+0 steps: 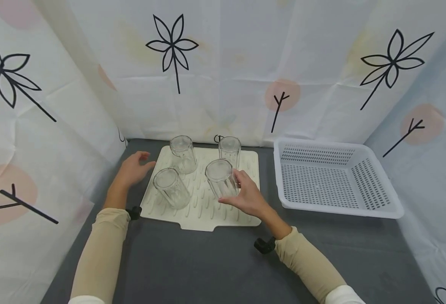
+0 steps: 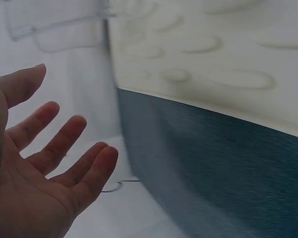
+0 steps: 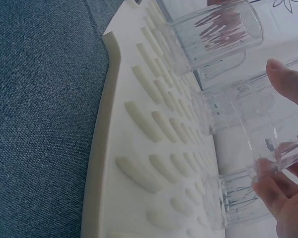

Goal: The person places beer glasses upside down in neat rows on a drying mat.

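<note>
My right hand (image 1: 250,197) grips a clear glass (image 1: 220,172) between thumb and fingers, over the right front part of a cream draining mat (image 1: 204,219). In the right wrist view that glass (image 3: 251,124) appears raised off the mat. Three other clear glasses stand on the mat: one at the front left (image 1: 172,190), one at the back left (image 1: 183,155), and one at the back right (image 1: 230,148), partly hidden by the held glass. My left hand (image 1: 133,169) hovers by the mat's left edge, fingers apart and holding nothing, nearest the back left glass.
A white perforated plastic basket (image 1: 280,185) sits right of the mat on the dark grey tabletop (image 1: 208,270). White printed curtains (image 1: 223,63) close off the back and both sides.
</note>
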A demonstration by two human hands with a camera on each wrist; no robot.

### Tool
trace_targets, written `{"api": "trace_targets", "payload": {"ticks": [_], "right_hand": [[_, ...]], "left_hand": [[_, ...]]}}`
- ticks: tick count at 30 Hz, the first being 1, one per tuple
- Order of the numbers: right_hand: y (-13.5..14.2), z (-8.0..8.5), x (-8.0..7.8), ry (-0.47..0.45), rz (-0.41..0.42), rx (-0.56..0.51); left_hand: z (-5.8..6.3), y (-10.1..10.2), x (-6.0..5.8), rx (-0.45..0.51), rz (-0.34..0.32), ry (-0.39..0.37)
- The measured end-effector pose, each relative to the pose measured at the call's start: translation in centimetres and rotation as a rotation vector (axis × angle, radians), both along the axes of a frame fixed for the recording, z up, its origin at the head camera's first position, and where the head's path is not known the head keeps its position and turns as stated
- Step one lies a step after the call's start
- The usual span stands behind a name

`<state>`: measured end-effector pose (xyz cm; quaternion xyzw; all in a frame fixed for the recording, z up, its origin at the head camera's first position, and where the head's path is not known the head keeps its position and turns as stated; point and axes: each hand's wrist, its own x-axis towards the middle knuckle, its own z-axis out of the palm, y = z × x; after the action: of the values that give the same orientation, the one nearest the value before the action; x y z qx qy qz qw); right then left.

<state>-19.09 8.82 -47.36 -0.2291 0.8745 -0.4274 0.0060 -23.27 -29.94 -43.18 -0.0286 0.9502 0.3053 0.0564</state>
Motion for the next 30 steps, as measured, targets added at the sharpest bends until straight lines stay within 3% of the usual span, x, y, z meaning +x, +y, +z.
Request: {"api": "trace_targets", "payload": {"ticks": [7,13,30], "right_hand": [[-0.4,-0.3,-0.4,-0.108,-0.035,-0.032],[-0.3,-0.9,-0.9,-0.099,-0.032,-0.003],[0.0,-2.4,-0.9,-0.118,-0.035,0.007]], "left_hand": [[-4.1,-1.3,-0.7,-0.065,-0.022,-0.037],[-6.2,-1.7,-0.8,-0.093,-0.058,-0.044],[-6.9,-1.0,-0.2,-0.137,-0.057,-0.152]]}}
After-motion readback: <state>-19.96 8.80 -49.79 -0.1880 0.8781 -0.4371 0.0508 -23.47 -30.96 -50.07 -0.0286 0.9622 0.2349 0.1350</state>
